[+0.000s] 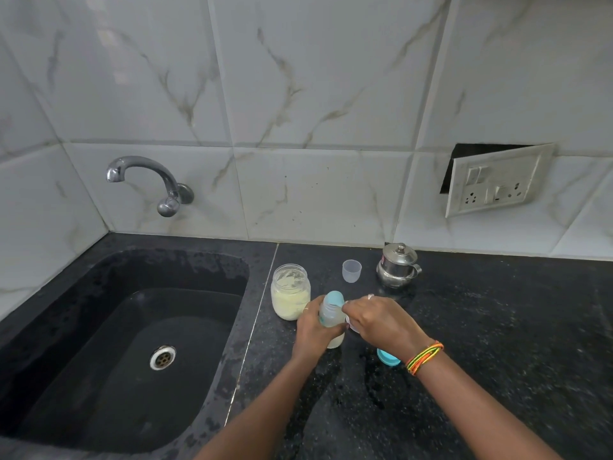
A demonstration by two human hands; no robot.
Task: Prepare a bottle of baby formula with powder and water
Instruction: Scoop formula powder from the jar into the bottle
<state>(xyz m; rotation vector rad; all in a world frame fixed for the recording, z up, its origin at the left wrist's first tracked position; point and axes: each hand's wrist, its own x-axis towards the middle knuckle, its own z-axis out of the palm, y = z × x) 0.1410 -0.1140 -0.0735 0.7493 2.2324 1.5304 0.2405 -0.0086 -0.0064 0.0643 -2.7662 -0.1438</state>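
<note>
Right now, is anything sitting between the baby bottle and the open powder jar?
Nothing visible. The baby bottle, gripped by the left hand, stands just right of the powder jar, with only that hand's fingers between them. The right hand holds a blue scoop at the bottle's mouth.

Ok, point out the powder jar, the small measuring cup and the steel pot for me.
powder jar (290, 295): head view, on its glass side above the powder.
small measuring cup (351, 271): head view, on its translucent wall.
steel pot (396, 265): head view, on its shiny body below the lid.
</note>
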